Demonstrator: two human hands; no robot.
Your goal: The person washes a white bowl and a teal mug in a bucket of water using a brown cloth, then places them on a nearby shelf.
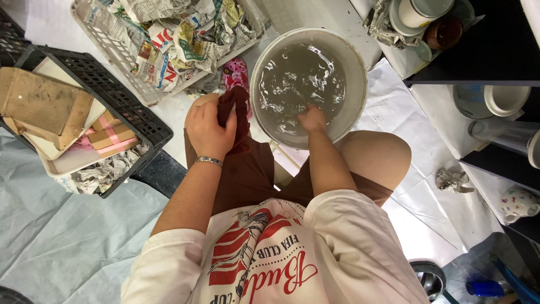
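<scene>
Upper middle: white bucket (360,62) of grey water. Upper left: basket (84,22) of crumpled newspaper. Left hand (209,128), centre, clenched on a dark brown piece (232,107), unwetted. Right hand (312,119) dipped in water, grip unclear.

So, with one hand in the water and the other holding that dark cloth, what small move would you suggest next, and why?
Probably bring the dark cloth over the bucket's rim and dip it. The left hand grips it bunched over the knee, just beside the bucket, while the right hand is already down in the murky water, seemingly on something I cannot see.
</scene>
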